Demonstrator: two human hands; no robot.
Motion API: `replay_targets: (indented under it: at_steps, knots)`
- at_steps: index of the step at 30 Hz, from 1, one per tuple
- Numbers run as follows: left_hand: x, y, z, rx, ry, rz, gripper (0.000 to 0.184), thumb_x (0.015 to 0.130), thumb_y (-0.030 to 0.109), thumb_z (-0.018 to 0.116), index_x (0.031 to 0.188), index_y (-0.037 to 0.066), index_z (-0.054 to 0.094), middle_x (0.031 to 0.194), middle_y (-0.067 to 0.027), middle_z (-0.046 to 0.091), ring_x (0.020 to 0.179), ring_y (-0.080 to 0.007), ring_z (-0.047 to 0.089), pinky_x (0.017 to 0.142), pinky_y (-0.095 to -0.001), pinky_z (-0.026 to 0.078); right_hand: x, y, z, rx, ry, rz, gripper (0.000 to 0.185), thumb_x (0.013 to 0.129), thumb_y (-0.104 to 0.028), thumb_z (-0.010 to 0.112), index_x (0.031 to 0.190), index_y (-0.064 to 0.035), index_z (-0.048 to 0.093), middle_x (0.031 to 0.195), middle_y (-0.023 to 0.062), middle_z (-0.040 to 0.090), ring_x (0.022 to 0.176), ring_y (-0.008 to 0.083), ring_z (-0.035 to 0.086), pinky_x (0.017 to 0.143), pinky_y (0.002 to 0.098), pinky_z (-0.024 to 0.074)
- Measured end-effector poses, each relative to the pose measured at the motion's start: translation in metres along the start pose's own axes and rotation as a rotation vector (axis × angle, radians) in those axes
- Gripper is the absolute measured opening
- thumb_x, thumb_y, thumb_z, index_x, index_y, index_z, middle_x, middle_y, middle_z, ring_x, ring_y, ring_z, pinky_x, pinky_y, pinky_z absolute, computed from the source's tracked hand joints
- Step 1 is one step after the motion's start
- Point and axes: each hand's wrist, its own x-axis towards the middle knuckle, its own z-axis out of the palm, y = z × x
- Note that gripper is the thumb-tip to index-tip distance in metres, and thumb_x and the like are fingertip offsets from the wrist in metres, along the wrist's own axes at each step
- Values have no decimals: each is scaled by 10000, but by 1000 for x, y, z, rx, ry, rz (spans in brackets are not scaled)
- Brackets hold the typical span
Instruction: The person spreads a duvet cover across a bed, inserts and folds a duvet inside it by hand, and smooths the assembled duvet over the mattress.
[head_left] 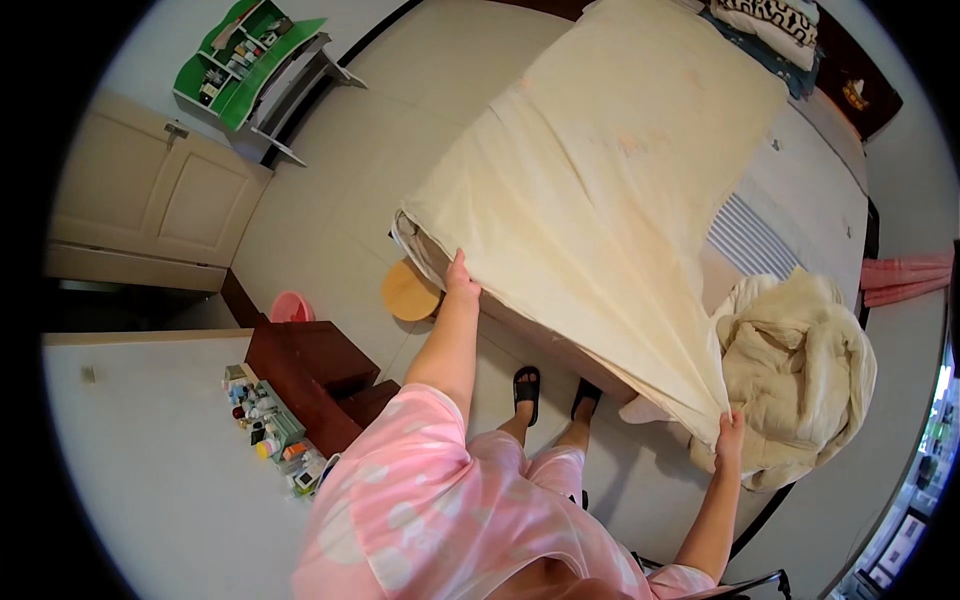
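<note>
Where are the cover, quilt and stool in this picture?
Cover (600, 190): head view, middle of its spread cloth.
Quilt (790, 375): head view, its bunched folds.
Stool (407, 291): head view, its round seat.

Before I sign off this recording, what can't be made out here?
Head view:
Left hand and right hand: some fingers, hidden by the cream cloth.
Bed: the part under that cloth, covered.
Pink curtain: far end, cut off by the picture's dark edge.
Small bottles: labels, too small to read.

Arms (449, 345) spread wide, both hands (463, 280) clenched
</note>
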Motion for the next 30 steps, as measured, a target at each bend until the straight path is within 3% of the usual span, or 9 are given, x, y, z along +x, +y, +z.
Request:
replay_targets:
  at_steps: [7, 10, 13, 16, 20, 24, 28, 30]
  knots:
    - [-3, -5, -103, 310, 219, 165, 360, 880, 116, 551, 1196, -34, 467, 1173, -152, 557, 1012, -289, 559, 862, -418, 462, 15, 32, 11, -661, 133, -144, 235, 885, -145, 488, 1111, -85, 514, 868, 237, 596, 782, 412, 571, 687, 460, 439]
    - [-35, 6, -113, 790, 311, 367, 310, 870, 136, 548, 1133, -27, 515, 1048, -169, 613, 919, -282, 590, 796, -385, 467, -10, 18, 32, -651, 77, -195, 328, 878, -116, 468, 1199, -164, 516, 906, 228, 613, 828, 407, 587, 686, 490, 445]
    - [-44, 22, -112, 1370, 258, 461, 298, 844, 176, 566, 1074, -12, 548, 982, -195, 633, 893, -320, 604, 786, -393, 461, -14, 51, 30, -956, -199, -465, 420, 880, -115, 440, 1276, -250, 478, 929, 209, 624, 848, 365, 606, 696, 483, 465]
    - [-42, 17, -117, 1632, 107, 489, 315, 810, 210, 577, 1042, -2, 558, 984, -217, 630, 920, -371, 597, 811, -415, 453, -15, 85, 31, -1133, -271, -270, 416, 895, -173, 422, 1277, -324, 492, 975, 165, 640, 878, 367, 611, 732, 480, 481]
    - [-53, -6, -121, 1724, 37, 366, 337, 791, 210, 556, 1052, -4, 553, 1025, -228, 620, 966, -397, 581, 831, -430, 449, -19, 93, 53, -1283, -273, 74, 447, 888, -170, 408, 1325, -261, 438, 1014, 150, 646, 930, 323, 625, 772, 447, 495]
    - [-34, -21, -129, 1839, 85, 308, 347, 792, 175, 513, 1083, -12, 539, 1049, -239, 611, 983, -400, 576, 840, -433, 448, -1, 114, 74, -1272, -344, 163, 457, 899, -214, 388, 1354, -183, 386, 1053, 156, 642, 956, 310, 627, 793, 445, 493]
    - [-7, -28, -148, 1924, 11, 100, 375, 814, 164, 491, 1135, -30, 495, 1097, -258, 587, 1047, -404, 556, 869, -446, 445, 18, 140, 106, -1241, -365, 211, 450, 901, -228, 373, 1345, -157, 392, 1075, 160, 633, 981, 311, 621, 807, 444, 490]
    - [-31, -31, -124, 1985, 141, 62, 404, 825, 177, 494, 1177, -20, 463, 1155, -261, 557, 1085, -402, 537, 895, -447, 436, 25, 147, 120, -1170, -361, 268, 427, 895, -211, 395, 1317, -158, 440, 1130, 165, 600, 1018, 314, 603, 832, 444, 485]
